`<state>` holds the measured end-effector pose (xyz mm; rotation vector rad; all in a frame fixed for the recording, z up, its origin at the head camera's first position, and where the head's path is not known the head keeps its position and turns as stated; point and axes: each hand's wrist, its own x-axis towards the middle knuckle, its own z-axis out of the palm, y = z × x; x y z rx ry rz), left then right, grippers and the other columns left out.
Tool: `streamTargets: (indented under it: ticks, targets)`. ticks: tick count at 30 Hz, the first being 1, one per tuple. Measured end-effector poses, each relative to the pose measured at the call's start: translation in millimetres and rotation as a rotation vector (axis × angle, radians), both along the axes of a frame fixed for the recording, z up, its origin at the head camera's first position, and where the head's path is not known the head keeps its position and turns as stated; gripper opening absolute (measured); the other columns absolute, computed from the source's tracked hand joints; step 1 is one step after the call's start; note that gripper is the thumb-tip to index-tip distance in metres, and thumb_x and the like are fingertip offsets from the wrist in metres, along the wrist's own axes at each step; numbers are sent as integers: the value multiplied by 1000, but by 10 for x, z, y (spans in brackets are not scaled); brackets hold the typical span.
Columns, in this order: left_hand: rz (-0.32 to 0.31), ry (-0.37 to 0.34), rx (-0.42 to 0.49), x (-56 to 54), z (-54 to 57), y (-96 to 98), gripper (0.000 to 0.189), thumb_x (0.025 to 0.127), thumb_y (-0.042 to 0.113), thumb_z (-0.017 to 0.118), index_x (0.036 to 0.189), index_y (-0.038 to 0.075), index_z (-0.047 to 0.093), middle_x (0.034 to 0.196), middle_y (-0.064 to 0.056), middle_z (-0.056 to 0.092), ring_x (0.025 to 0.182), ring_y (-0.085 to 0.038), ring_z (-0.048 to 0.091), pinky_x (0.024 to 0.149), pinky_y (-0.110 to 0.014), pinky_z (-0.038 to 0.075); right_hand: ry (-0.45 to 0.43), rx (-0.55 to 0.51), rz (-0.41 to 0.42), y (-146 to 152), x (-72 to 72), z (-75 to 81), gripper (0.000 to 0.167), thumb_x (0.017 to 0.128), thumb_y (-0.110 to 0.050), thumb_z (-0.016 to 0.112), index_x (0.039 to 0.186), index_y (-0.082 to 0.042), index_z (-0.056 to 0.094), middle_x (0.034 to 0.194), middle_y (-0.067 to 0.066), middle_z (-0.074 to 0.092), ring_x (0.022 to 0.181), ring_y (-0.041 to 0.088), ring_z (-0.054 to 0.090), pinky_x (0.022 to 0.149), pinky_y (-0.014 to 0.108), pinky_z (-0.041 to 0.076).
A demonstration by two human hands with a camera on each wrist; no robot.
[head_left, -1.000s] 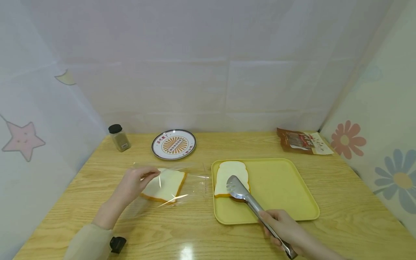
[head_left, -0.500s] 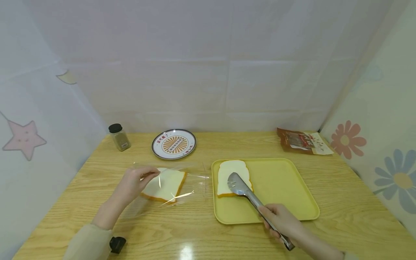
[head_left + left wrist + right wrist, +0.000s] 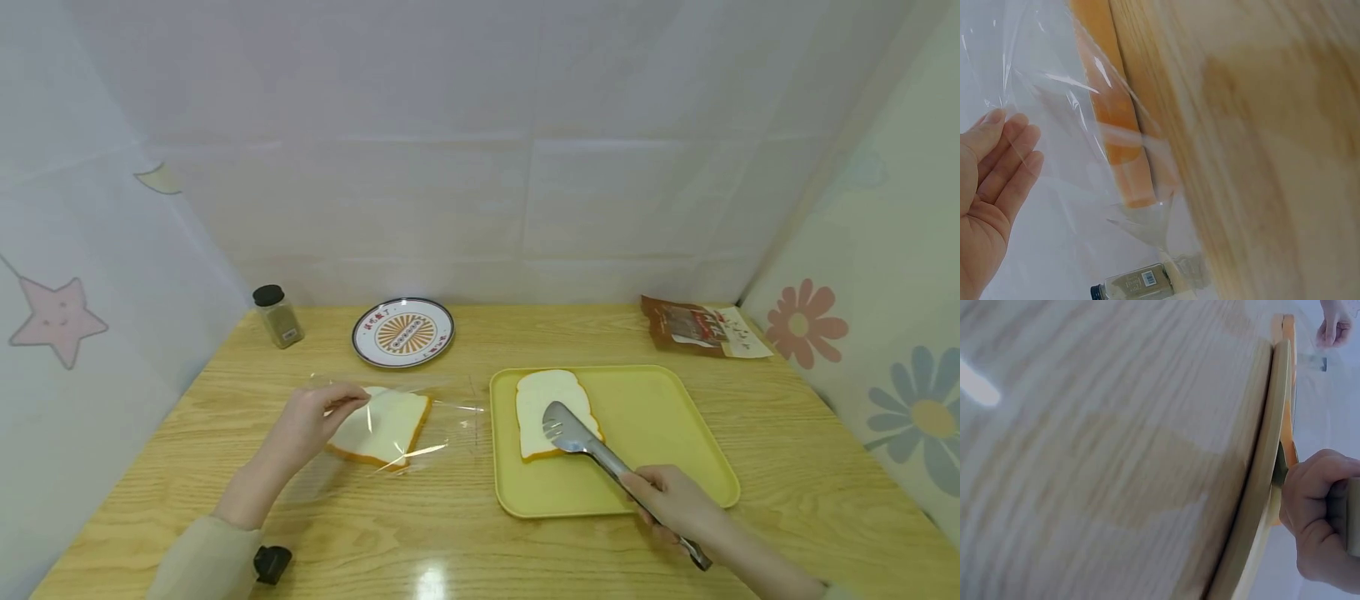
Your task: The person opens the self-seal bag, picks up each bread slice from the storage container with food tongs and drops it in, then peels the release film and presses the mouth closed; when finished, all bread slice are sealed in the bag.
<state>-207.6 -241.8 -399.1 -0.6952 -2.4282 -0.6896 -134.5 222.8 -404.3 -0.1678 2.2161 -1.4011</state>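
Observation:
My left hand [image 3: 311, 421] pinches the edge of a clear plastic bag [image 3: 456, 429] between thumb and fingertips. A slice of bread [image 3: 393, 417] with an orange crust shows through the bag; whether it lies inside or beneath the film I cannot tell. In my right hand [image 3: 675, 504] I grip metal tongs [image 3: 600, 454] by the handle. One slotted head lies over the lower right of a second bread slice [image 3: 549, 396] on the yellow tray [image 3: 645, 417]; the other head is hidden. In the right wrist view, my right hand [image 3: 1319, 500] is beside the tray's edge.
Behind the bag lies a patterned plate [image 3: 403, 333]. A black-capped seasoning jar [image 3: 280, 321] stands at the back left. A brown food packet [image 3: 701, 327] lies at the back right. A small black object [image 3: 272, 564] is near my left sleeve.
The tongs and the bread slice on the tray have shifted to the right, away from the tray's left rim. My left hand has kept its pinch on the bag.

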Motion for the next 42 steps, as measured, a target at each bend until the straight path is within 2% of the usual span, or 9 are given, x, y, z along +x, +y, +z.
streamTargets:
  ticks: [6,11,15,18,23,29,34,37,42]
  targets:
    - [-6,-2,0,3,1,-10,13,75,-4,73,85,5,73,82,-5,73,73,-18,69,63,-28,58,208,137,84,112,-83,54,40,102,-27,42,76,3,47,53,-4,43,34,-1,32,29,13,29]
    - [-5,-5,-2,7,3,-19,13,75,-3,73,85,6,73,82,-5,73,73,-18,69,62,-28,58,341,304,38,90,-118,72,28,99,-25,47,80,-6,53,53,-5,39,39,0,30,34,15,28]
    - [-2,-15,0,7,10,-22,13,76,-3,73,86,5,73,83,-5,73,74,-19,69,63,-29,58,401,336,-3,90,-139,66,26,97,-21,51,79,-4,59,54,-6,38,43,1,32,38,15,28]
    - [-1,-19,3,8,17,-23,13,76,-3,73,86,5,73,82,-5,73,74,-18,69,63,-29,58,355,260,-16,165,-174,62,30,97,-23,53,82,1,64,52,-5,42,40,0,31,36,14,27]
    - [1,-28,-2,15,19,-26,13,76,-2,73,86,6,73,83,-5,73,74,-19,69,64,-29,59,201,119,46,383,-272,105,38,99,-25,50,91,8,65,52,-3,46,34,-2,30,30,14,27]
    - [-2,-40,7,29,27,-24,13,76,-2,73,86,6,73,84,-5,74,75,-19,70,64,-29,59,104,106,153,599,-414,220,41,100,-29,47,95,9,63,54,-4,46,34,-1,31,32,13,28]
    - [-12,-41,7,33,37,-21,14,76,-3,73,87,5,74,84,-5,74,75,-20,70,64,-29,59,93,105,261,690,-539,302,40,101,-27,45,97,9,62,54,-5,44,35,-1,29,32,14,29]
    - [-13,-53,7,34,37,-26,14,76,-2,73,87,5,74,85,-5,74,76,-20,70,65,-30,59,102,73,350,700,-626,342,39,101,-23,43,94,11,59,49,11,36,35,0,28,30,16,28]
    - [-9,-67,8,46,36,-38,14,76,-1,74,88,7,74,85,-4,74,77,-19,70,65,-29,59,116,38,466,666,-794,368,38,102,-19,42,90,13,57,58,31,32,34,6,27,29,17,30]
